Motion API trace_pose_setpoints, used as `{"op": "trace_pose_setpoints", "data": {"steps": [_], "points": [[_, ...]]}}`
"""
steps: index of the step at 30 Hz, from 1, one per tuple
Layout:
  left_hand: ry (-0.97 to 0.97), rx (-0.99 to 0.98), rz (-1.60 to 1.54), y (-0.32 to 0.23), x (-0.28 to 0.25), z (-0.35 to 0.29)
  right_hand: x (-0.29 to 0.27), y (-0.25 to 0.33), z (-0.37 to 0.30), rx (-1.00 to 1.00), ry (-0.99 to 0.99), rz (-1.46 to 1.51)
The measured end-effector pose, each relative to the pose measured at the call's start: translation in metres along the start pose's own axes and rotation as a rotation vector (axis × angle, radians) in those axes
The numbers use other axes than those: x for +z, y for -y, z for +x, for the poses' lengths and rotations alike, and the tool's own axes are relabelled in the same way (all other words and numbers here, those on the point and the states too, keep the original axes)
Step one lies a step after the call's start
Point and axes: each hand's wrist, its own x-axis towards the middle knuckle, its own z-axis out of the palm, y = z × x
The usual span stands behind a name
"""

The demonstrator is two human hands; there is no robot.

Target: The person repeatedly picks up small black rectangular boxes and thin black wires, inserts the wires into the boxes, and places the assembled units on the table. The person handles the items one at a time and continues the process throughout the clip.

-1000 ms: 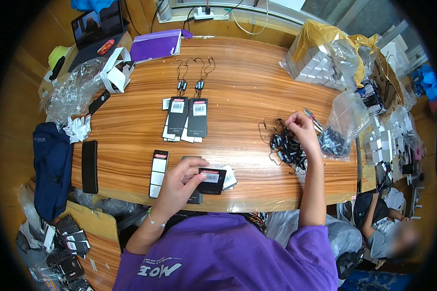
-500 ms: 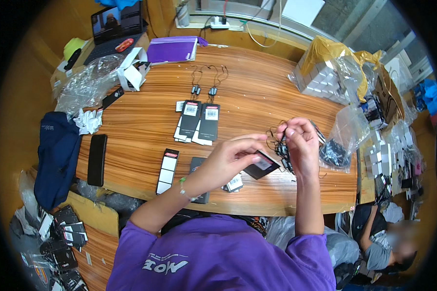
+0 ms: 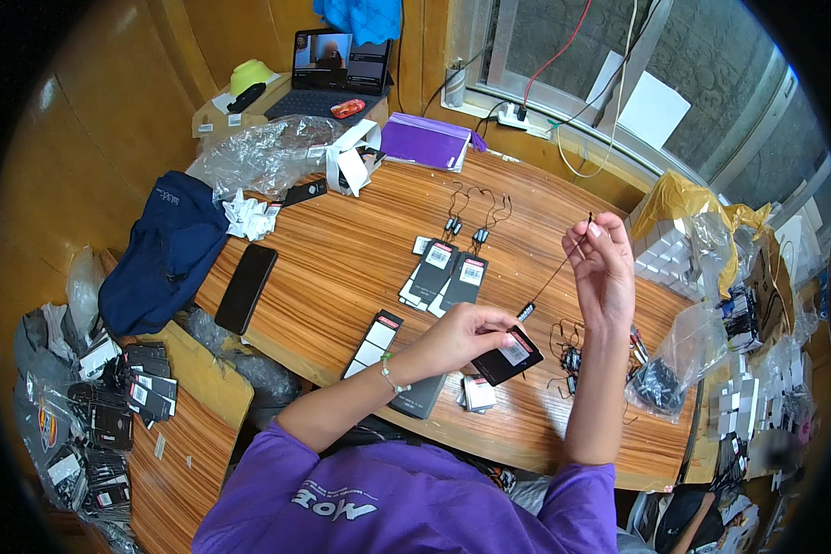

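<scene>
Since the earlier frame, the right hand [image 3: 603, 258] has risen from the cord pile [image 3: 571, 358], and a single black cord [image 3: 556, 274] now runs slanting down from its fingertips. On my feed the whole view has swung too, so the tabletop [image 3: 319, 268] sits at more of a slant.

I see the right grip narrow, thumb and fingers pinched on the cord's upper end. At the lower end a small dark toggle [image 3: 526, 311] hangs just beside the left hand [image 3: 475, 331]. That hand grips a black tag [image 3: 511, 360] between thumb and fingers, held tilted above the tabletop towards the near edge, its pale sticker facing up. I cannot tell whether the cord passes through the tag.

Below the tag lie small white cards [image 3: 479, 393]; left of them, by the near edge, are a grey tag [image 3: 419, 399] and a black-and-white strip [image 3: 374, 342]. Two corded tag stacks [image 3: 463, 282] lie mid-tabletop. The pile rests towards the right edge, near a clear bag [image 3: 676, 369].
</scene>
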Motion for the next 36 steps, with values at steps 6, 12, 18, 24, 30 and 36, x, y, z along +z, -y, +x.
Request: {"op": "trace_pose_setpoints", "data": {"steps": [6, 12, 18, 24, 30, 36], "points": [[-0.337, 0.370, 0.110, -0.021, -0.023, 0.002, 0.010, -0.004, -0.008, -0.036, 0.080, 0.123], [-0.464, 0.504, 0.121, -0.039, -0.030, 0.002, 0.023, -0.010, -0.018, -0.083, 0.128, -0.256], [-0.470, 0.417, 0.048, -0.040, -0.026, 0.002, 0.031, -0.017, -0.026, -0.096, 0.231, -0.466], [-0.520, 0.398, 0.061, -0.048, -0.020, 0.003, 0.034, -0.028, -0.030, -0.258, 0.250, -0.802], [-0.528, 0.419, 0.050, -0.045, -0.019, 0.004, 0.040, -0.033, -0.033, -0.323, 0.231, -0.902], [-0.502, 0.441, 0.066, -0.046, -0.015, 0.003, 0.040, -0.033, -0.033, -0.361, 0.227, -0.960]]}}
